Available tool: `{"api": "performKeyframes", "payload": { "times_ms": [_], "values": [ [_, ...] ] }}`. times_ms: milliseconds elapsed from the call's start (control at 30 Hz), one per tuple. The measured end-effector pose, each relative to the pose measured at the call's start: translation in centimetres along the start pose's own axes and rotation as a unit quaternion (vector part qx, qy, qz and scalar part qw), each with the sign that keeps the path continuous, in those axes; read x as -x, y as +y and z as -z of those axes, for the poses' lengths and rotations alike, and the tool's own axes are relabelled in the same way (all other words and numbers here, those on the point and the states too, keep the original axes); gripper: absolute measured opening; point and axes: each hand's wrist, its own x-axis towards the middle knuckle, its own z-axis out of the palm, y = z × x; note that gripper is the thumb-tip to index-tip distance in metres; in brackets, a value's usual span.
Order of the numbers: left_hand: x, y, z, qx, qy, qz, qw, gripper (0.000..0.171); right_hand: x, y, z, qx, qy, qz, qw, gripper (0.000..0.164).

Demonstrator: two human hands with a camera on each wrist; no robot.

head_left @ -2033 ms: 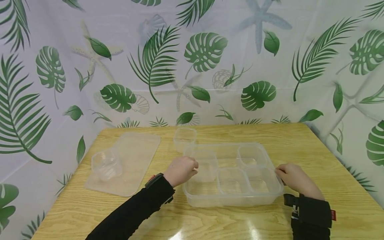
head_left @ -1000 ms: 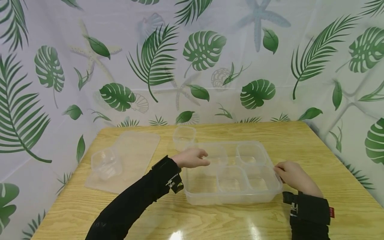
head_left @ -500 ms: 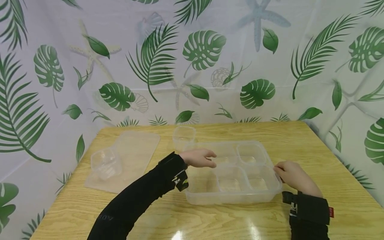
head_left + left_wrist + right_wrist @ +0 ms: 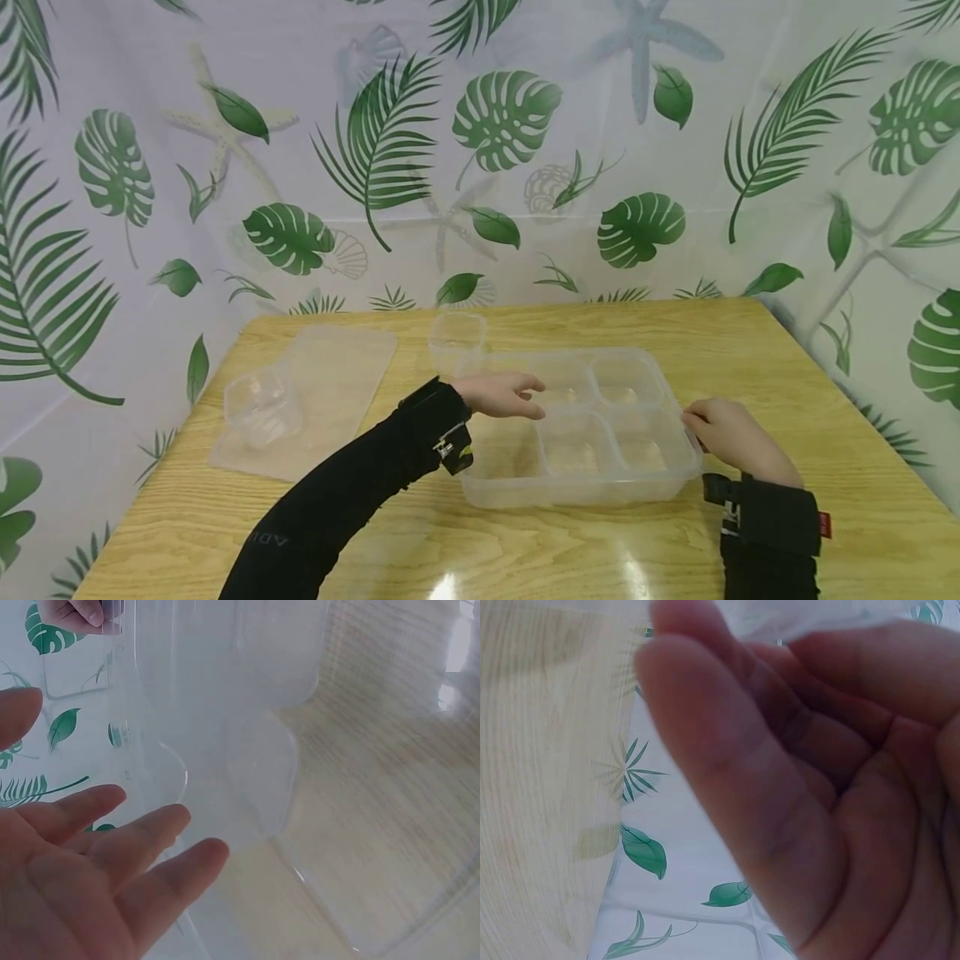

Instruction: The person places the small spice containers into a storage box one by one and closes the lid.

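A large clear plastic storage box [image 4: 577, 493] sits mid-table with several small clear containers inside, such as the front middle one [image 4: 572, 446] and the back right one [image 4: 624, 382]. My left hand [image 4: 501, 394] is over the box's left part, fingers extended. In the left wrist view its palm [image 4: 90, 885] shows with fingers spread, near the container walls; whether they touch cannot be told. At the box's right side, my right hand [image 4: 731, 433] grips the rim between thumb and fingers. Its curled fingers and thumb [image 4: 735, 772] fill the right wrist view.
Another small clear container [image 4: 457, 337] stands behind the box's back left corner. To the left, a flat translucent lid [image 4: 337, 367] lies on the wooden table [image 4: 420, 542], with a small clear container [image 4: 258, 404] on it. A leaf-patterned sheet [image 4: 495, 167] hangs behind.
My left hand let go of a small container's rim, opened, and moved right over the box. That container shifted right and back, against the others. My right hand stayed at the rim.
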Motion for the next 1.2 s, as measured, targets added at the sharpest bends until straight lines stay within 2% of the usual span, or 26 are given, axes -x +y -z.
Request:
{"api": "performKeyframes", "payload": {
  "times_ms": [167, 200, 267, 300, 367, 400, 433, 467, 500, 533, 633, 700, 767, 800, 867, 933, 1033, 1100, 1200],
  "values": [
    [0.7, 0.0, 0.6, 0.001, 0.001, 0.005, 1.0, 0.051, -0.1, 0.0, 0.1, -0.001, 0.001, 0.002, 1.0, 0.025],
    [-0.2, -1.3, 0.9, 0.008, 0.003, -0.015, 0.9999, 0.052, -0.1, 0.0, 0.1, -0.002, 0.0, 0.002, 1.0, 0.025],
    [-0.7, -2.5, 1.6, 0.019, 0.013, -0.029, 0.9993, 0.051, 0.0, 0.0, 0.1, -0.002, 0.001, 0.002, 1.0, 0.025],
    [-1.4, -3.9, 2.1, 0.019, 0.022, -0.049, 0.9984, 0.05, 0.0, 0.0, 0.0, -0.001, 0.001, 0.002, 1.0, 0.025],
    [-2.4, -5.8, 3.0, 0.031, 0.042, -0.06, 0.9968, 0.048, 0.0, -0.1, 0.0, -0.001, 0.002, 0.002, 1.0, 0.024],
    [-2.5, -6.3, 3.4, 0.022, 0.06, -0.066, 0.9958, 0.047, 0.0, -0.1, 0.0, 0.0, 0.003, 0.003, 1.0, 0.024],
    [-2.2, -6.3, 4.0, 0.02, 0.08, -0.054, 0.9952, 0.043, 0.0, -0.1, 0.0, 0.001, 0.004, 0.004, 1.0, 0.024],
    [-2.6, -7.3, 4.5, 0.013, 0.105, -0.063, 0.9925, 0.043, 0.0, -0.1, 0.0, 0.002, 0.004, 0.005, 1.0, 0.024],
    [-2.9, -8.5, 5.0, 0.01, 0.133, -0.082, 0.9877, 0.041, 0.0, -0.1, 0.0, 0.003, 0.004, 0.006, 1.0, 0.024],
    [-2.8, -9.1, 5.5, 0.01, 0.161, -0.088, 0.9829, 0.039, 0.0, 0.0, 0.0, 0.004, 0.004, 0.007, 1.0, 0.024],
    [-1.8, -10.2, 6.6, -0.03, 0.252, -0.086, 0.9633, 0.035, 0.0, 0.1, 0.1, 0.007, 0.005, 0.01, 1.0, 0.025],
    [-0.2, -9.4, 6.7, -0.088, 0.301, -0.06, 0.9477, 0.03, 0.0, 0.1, 0.1, 0.006, 0.005, 0.01, 1.0, 0.025],
    [1.5, -7.9, 6.4, -0.166, 0.322, -0.008, 0.932, 0.027, 0.0, 0.1, 0.1, 0.007, 0.007, 0.008, 1.0, 0.024],
    [1.9, -7.7, 6.2, -0.201, 0.33, 0.004, 0.9222, 0.026, 0.0, 0.1, 0.1, 0.007, 0.006, 0.007, 1.0, 0.024],
    [2.6, -7.7, 5.7, -0.268, 0.336, 0.025, 0.9026, 0.028, 0.0, 0.1, 0.1, 0.009, 0.006, 0.007, 1.0, 0.024],
    [2.7, -8.4, 5.4, -0.324, 0.332, 0.033, 0.8852, 0.032, 0.0, 0.1, 0.2, 0.011, 0.006, 0.009, 1.0, 0.025],
    [2.4, -9.6, 5.0, -0.382, 0.31, 0.045, 0.8696, 0.039, 0.0, 0.1, 0.2, 0.01, 0.005, 0.009, 1.0, 0.025],
    [2.2, -10.0, 4.8, -0.404, 0.288, 0.054, 0.8664, 0.042, 0.0, 0.0, 0.2, 0.007, 0.004, 0.008, 1.0, 0.024],
    [1.2, -10.9, 4.6, -0.4, 0.257, 0.08, 0.876, 0.044, 0.1, -0.1, 0.1, 0.005, 0.004, 0.005, 1.0, 0.024]
  ]
}}
